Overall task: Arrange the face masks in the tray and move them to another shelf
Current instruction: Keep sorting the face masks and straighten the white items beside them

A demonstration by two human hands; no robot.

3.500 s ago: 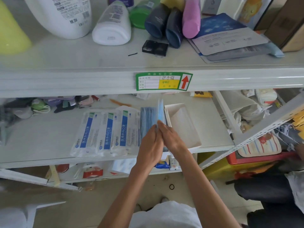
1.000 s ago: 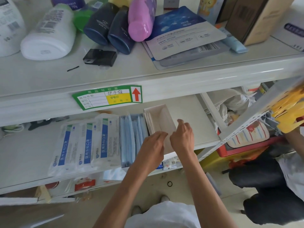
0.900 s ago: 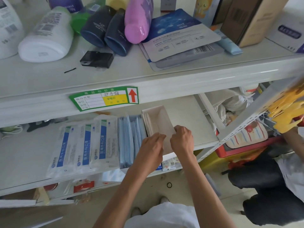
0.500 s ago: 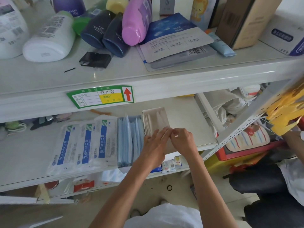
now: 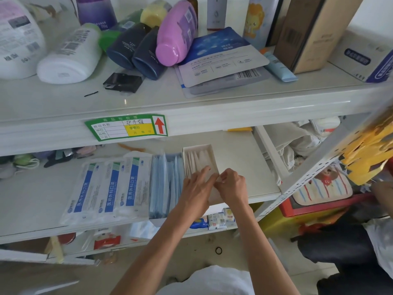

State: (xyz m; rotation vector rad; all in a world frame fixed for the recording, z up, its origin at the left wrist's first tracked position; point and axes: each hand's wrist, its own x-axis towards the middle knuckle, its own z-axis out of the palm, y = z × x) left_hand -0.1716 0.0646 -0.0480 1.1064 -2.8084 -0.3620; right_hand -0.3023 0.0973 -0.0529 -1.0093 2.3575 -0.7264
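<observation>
Tray [image 5: 199,148] under both hands, near the shelf [image 5: 236,152] lip; pale masks [image 5: 196,161] stand on edge inside. Left hand [image 5: 196,189] flat, fingers spread, pressing them. Right hand [image 5: 232,185] curled, apparently pinching the near rim. Risk: an uneven tug tips the tray and the masks spill. Blue masks [image 5: 165,186] just left of left hand, untrayed.

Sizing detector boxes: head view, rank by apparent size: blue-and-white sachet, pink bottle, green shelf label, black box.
Largest: blue-and-white sachet.
Then pink bottle and green shelf label, too alike to rank.
Smallest: black box.
</observation>
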